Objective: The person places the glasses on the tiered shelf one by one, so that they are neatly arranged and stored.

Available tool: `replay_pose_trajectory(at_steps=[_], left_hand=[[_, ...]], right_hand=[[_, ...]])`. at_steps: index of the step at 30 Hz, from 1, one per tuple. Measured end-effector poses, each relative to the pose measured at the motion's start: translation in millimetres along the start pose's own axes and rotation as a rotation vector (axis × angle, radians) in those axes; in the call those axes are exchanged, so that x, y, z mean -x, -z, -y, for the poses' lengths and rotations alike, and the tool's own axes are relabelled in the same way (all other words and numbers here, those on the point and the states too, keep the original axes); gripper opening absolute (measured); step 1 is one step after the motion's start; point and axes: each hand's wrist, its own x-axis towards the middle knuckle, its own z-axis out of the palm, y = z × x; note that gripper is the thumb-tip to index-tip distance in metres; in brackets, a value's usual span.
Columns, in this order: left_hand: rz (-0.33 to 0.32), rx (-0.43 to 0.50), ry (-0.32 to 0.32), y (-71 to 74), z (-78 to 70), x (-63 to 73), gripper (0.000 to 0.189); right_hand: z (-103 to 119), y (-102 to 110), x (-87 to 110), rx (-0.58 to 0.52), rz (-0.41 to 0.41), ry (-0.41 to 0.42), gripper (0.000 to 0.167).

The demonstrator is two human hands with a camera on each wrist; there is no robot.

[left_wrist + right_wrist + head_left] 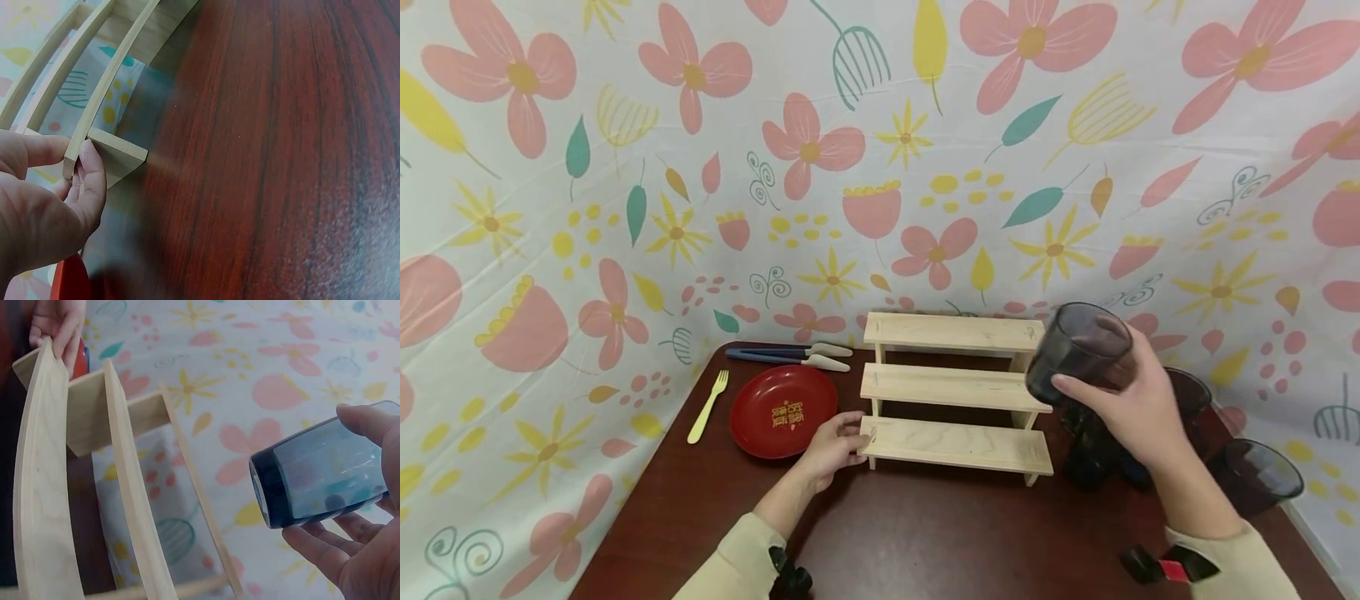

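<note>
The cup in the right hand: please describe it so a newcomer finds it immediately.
Start at the three-tier wooden rack on the dark red table. In the head view, at its upper right end, the right hand holds a smoky, see-through cup. Unlike the similar cups farther right, this one is in a hand.

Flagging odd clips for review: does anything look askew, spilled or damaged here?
Nothing stands out. The wooden rack stands upright, the red plate lies flat, and no spill shows. The tilted glass is held by the right hand.
</note>
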Motion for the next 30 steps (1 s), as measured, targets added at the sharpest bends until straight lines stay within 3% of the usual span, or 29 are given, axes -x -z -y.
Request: replay_pose_trajectory(at_steps=[8, 13, 18, 30], left_hand=[[0.011, 0.013, -0.012, 1.2, 3.8, -0.1, 0.059], [0.021, 0.023, -0.016, 0.0, 6.2, -0.7, 0.06], [0.022, 0.03, -0.015, 0.5, 6.4, -1.9, 0.06], [0.021, 0.032, -0.016, 4.5, 4.0, -3.1, 0.058]], right_hand=[[4.9, -59.9, -42.2, -0.113, 0.09, 0.062, 0.089], [2.8, -96.3, -65.3, -0.176, 0.138, 0.022, 0.09], [4.4, -123.0, -81.2, -0.242, 0.155, -0.03, 0.093], [11.3, -176.0, -116.2, -0.248, 0.15, 0.024, 0.088]])
